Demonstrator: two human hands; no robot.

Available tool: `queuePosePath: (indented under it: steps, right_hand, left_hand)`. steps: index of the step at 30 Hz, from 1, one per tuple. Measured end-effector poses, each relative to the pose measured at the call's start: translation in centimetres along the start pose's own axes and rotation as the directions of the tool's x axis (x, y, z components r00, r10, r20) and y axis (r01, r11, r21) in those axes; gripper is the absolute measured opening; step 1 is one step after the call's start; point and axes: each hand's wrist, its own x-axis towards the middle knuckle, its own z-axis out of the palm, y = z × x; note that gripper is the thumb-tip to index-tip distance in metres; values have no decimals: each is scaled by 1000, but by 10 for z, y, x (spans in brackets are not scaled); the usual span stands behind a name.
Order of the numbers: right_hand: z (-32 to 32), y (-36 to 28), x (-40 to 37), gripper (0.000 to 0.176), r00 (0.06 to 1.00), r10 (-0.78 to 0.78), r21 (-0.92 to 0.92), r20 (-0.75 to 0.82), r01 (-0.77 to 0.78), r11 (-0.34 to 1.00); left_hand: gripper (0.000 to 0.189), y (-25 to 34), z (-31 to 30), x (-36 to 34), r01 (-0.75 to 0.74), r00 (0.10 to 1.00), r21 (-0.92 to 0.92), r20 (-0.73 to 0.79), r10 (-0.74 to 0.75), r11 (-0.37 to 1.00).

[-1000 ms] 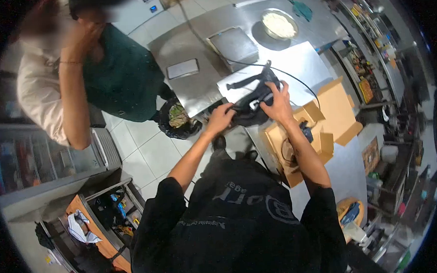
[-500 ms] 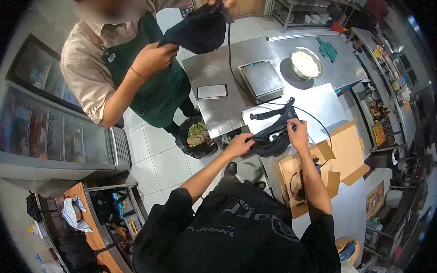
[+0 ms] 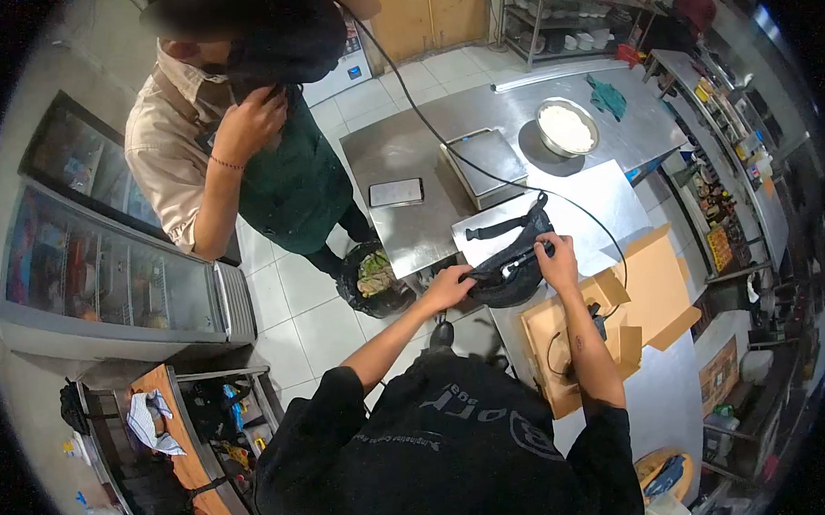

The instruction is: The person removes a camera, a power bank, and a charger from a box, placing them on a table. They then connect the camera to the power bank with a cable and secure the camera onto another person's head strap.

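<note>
A black waist bag (image 3: 510,283) with a strap hangs at the near edge of the steel table, between both hands. My left hand (image 3: 449,287) pinches its left end. At its upper right side, my right hand (image 3: 557,258) has its fingers closed on the bag's edge. Something light-coloured shows in the opening between the hands; it is too small to name. The strap (image 3: 499,228) lies over a white sheet. Below my right forearm stands an open cardboard box (image 3: 632,340) with a black cable.
Another person (image 3: 196,156) in a green apron stands at the left, lifting a black cloth item near the head. The steel table (image 3: 398,148) bears a phone (image 3: 396,193), a scale (image 3: 487,162) and a bowl (image 3: 567,127). A bin (image 3: 374,279) stands on the floor.
The other person has raised the black item to the head, and the cable now rises toward it. My hands have shifted slightly, and the bag's opening is turned more upward.
</note>
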Motion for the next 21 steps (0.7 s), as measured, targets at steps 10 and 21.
queuePosePath:
  steps: [10, 21]
  right_hand:
    - [2, 6, 0, 21, 998, -62, 65, -24, 63, 996]
    - [4, 7, 0, 22, 1000, -3, 61, 26, 1, 998]
  left_hand:
    - [29, -5, 3, -3, -21, 1000, 29, 2, 21, 999]
    - [28, -8, 8, -2, -25, 999, 48, -24, 26, 999]
